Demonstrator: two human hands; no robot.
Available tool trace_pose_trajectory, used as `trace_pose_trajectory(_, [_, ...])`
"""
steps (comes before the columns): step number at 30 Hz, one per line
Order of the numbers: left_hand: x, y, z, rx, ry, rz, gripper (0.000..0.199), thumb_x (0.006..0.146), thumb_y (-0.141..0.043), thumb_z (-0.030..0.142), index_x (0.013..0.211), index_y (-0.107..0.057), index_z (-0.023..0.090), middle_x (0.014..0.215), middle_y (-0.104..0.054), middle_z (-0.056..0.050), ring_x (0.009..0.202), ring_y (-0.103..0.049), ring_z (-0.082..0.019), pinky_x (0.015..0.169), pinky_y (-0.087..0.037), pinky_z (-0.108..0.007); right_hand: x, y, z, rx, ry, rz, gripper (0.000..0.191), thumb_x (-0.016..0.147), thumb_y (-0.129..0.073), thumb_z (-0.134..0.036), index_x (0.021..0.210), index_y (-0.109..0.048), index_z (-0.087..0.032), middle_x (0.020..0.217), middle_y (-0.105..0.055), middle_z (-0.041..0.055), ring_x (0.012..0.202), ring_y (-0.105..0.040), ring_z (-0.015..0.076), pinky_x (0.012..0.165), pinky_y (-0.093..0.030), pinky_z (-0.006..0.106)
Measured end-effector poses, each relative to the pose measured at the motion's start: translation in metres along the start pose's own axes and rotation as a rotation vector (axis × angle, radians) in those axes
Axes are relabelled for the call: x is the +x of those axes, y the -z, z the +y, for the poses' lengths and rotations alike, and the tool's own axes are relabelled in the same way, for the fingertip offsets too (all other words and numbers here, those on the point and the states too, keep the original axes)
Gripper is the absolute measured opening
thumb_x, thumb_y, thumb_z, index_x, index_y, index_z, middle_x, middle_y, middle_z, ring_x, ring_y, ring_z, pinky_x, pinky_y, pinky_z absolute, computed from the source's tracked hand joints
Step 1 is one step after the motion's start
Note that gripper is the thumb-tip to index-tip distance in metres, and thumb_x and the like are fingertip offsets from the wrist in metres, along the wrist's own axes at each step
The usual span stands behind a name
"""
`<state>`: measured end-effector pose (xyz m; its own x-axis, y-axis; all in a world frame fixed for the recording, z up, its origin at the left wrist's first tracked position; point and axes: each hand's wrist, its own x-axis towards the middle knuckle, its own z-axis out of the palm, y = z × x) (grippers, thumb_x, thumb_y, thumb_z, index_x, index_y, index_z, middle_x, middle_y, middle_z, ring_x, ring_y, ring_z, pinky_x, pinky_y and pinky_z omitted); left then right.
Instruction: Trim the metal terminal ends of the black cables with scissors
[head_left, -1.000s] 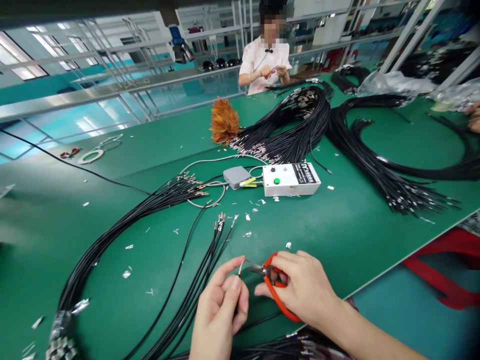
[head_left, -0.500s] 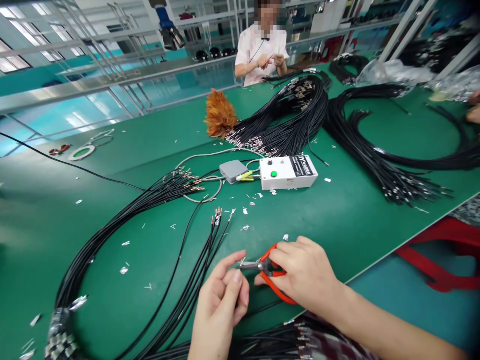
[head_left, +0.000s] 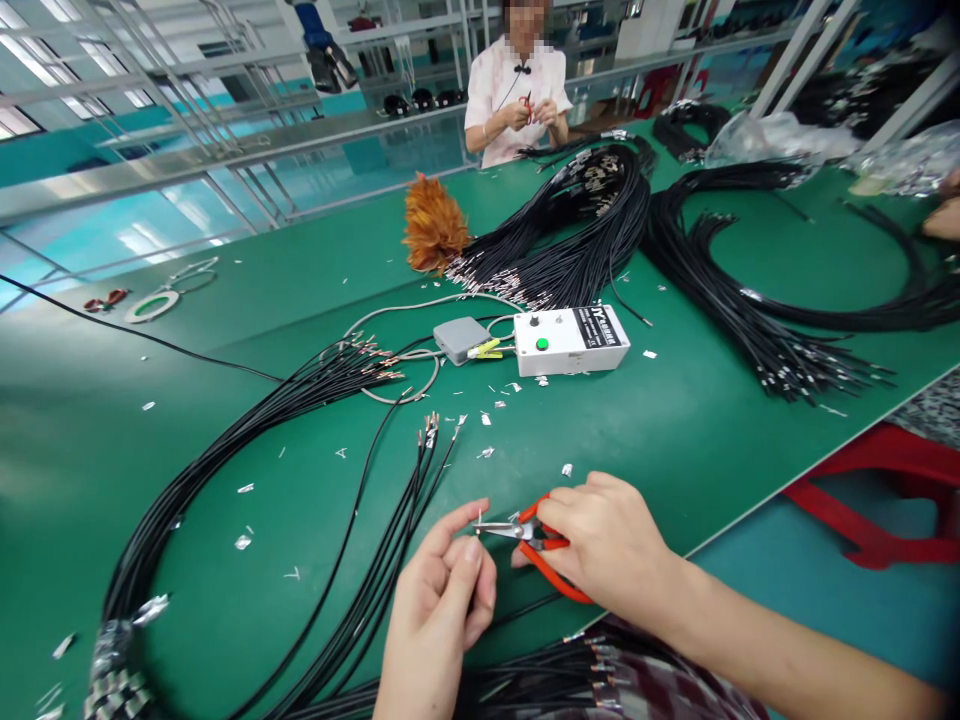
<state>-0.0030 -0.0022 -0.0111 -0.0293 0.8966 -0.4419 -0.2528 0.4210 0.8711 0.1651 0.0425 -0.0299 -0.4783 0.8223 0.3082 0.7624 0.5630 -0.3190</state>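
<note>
Near the front edge of the green table, my left hand (head_left: 444, 590) is closed in a pinch on the end of a black cable (head_left: 525, 608). A thin pale strand (head_left: 480, 518) sticks up at its fingertips. My right hand (head_left: 607, 535) grips red-handled snips (head_left: 498, 530), their pointed blades directed left. The blade tips reach the strand beside my left fingertips; whether they touch it I cannot tell. Left of my hands lie several loose black cables (head_left: 390, 570) with stripped ends. More cables (head_left: 540, 675) lie below, close to my body.
A white box with a green button (head_left: 574, 342) stands mid-table beside a small grey box (head_left: 460, 340). Cable bundles lie left (head_left: 217, 440), behind (head_left: 577, 230) and right (head_left: 750, 290). Foil scraps (head_left: 486, 453) are scattered about. A co-worker (head_left: 517, 95) holds red-handled scissors across the table.
The view has shifted slightly, so the table's things sit a little further left and up. The snips' blades have turned a little and shine more. Both hands keep their grips.
</note>
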Motion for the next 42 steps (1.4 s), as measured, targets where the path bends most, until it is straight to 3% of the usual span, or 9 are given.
trace_pose_trajectory(9, [0.003,0.0,-0.004,0.02,-0.014,-0.008,0.045,0.083,-0.064,0.041,0.118,-0.055,0.014,0.053,-0.05,0.006,0.039,-0.025,-0.002,0.04,-0.012,-0.018,-0.002,-0.007,0.004,0.146,-0.118,-0.127,0.052,0.081,-0.053,-0.065,0.057,-0.063,-0.02,0.057,-0.07,-0.0023,0.048,-0.057,0.0106,0.056,-0.026,0.027])
trace_pose_trajectory(23, [0.002,-0.003,-0.004,0.041,-0.008,0.013,0.049,0.08,-0.066,0.044,0.118,-0.057,0.014,0.052,-0.05,0.006,0.039,-0.025,-0.002,0.039,-0.012,-0.016,0.002,0.0,0.005,-0.011,-0.056,-0.203,0.052,0.081,-0.055,-0.064,0.06,-0.064,-0.018,0.061,-0.071,0.0009,0.053,-0.061,0.014,0.057,-0.026,0.03])
trace_pose_trajectory(35, [0.005,0.001,-0.006,0.037,0.001,-0.037,0.044,0.082,-0.064,0.041,0.116,-0.057,0.015,0.053,-0.05,0.006,0.038,-0.025,-0.002,0.04,-0.013,-0.018,0.006,0.009,0.006,0.027,-0.035,-0.284,0.053,0.084,-0.05,-0.063,0.061,-0.067,-0.018,0.063,-0.072,0.004,0.053,-0.063,0.0155,0.053,-0.027,0.029])
trace_pose_trajectory(39, [0.006,0.002,-0.008,0.013,0.015,-0.037,0.047,0.081,-0.065,0.044,0.117,-0.057,0.015,0.054,-0.05,0.006,0.038,-0.024,-0.001,0.039,-0.012,-0.018,0.004,0.007,0.007,0.184,-0.125,-0.314,0.05,0.079,-0.056,-0.064,0.058,-0.065,-0.02,0.056,-0.067,0.0001,0.048,-0.054,0.0114,0.049,-0.026,0.026])
trace_pose_trajectory(42, [0.006,0.001,-0.007,0.009,0.012,-0.021,0.049,0.079,-0.066,0.047,0.116,-0.058,0.015,0.053,-0.049,0.006,0.039,-0.022,-0.001,0.039,-0.011,-0.017,0.001,0.003,0.007,0.377,-0.267,-0.407,0.052,0.072,-0.063,-0.065,0.051,-0.058,-0.018,0.044,-0.045,-0.0062,0.043,-0.036,0.0074,0.044,-0.021,0.023])
